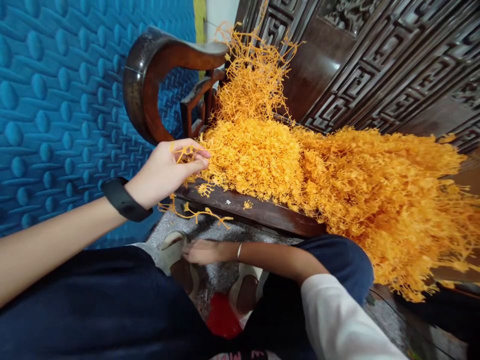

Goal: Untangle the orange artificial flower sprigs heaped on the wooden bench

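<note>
My left hand (165, 167), with a black band on its wrist, is raised at the left end of an orange heap. Its fingers are curled around a thin orange plastic strand (183, 151). Below it, another branching orange strand (198, 215) shows in front of the bench edge; whether it hangs or falls I cannot tell. My right hand (202, 251), with a bracelet at the wrist, is low between my knees, close to a light shoe (174, 245). Its fingers are blurred and partly hidden. The heap of orange plastic flower pieces (258, 155) covers much of the bench.
A dark wooden bench (258, 207) has a curved armrest (138, 85) and a carved backrest (356, 65). Blue textured padding (67, 100) covers the left side. More orange pieces (393, 190) spill over the bench's right side. Something red (223, 315) lies between my feet.
</note>
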The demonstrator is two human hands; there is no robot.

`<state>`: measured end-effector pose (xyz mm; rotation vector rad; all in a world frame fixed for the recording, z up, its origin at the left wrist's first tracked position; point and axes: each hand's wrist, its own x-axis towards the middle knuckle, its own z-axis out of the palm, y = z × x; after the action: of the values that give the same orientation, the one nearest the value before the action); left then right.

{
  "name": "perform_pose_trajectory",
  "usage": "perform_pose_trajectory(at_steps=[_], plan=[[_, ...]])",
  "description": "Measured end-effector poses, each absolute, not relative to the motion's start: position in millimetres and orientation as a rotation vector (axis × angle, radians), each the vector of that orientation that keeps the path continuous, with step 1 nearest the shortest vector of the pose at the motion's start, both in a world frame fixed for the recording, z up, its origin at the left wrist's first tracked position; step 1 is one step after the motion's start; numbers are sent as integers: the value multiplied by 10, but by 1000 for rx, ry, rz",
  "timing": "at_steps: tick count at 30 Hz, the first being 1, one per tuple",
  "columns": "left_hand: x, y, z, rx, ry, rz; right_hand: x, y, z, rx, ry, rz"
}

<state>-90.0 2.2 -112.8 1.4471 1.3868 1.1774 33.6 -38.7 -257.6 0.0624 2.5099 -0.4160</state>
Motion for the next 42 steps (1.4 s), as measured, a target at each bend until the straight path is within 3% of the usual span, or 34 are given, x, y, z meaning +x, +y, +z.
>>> perform_pose_trajectory(at_steps=[4, 9, 15, 25, 34, 37, 42], plan=[[-811, 76, -1102, 1479, 1381, 1208, 409, -240, -2283, 55, 2767, -407], [-711, 125, -1074, 1464, 1346, 1231, 885, 116, -1812, 579, 2651, -762], [-584, 188, -1029, 1470, 1294, 1259, 1293, 558, -1830, 882, 2498, -740], [-463, 236, -1005, 1508, 1293, 1241, 1267, 694, -1622, 1027, 2439, -201], [-491, 235, -1046, 1527, 1358, 1153, 1439, 801, -1711, 1001, 2604, 27], [-499, 239, -1055, 1490, 1342, 1150, 1452, 841, -1715, 1039, 2637, -54], [-498, 232, -1029, 1432, 1338, 1184, 1457, 908, -1606, 1070, 2577, -589]])
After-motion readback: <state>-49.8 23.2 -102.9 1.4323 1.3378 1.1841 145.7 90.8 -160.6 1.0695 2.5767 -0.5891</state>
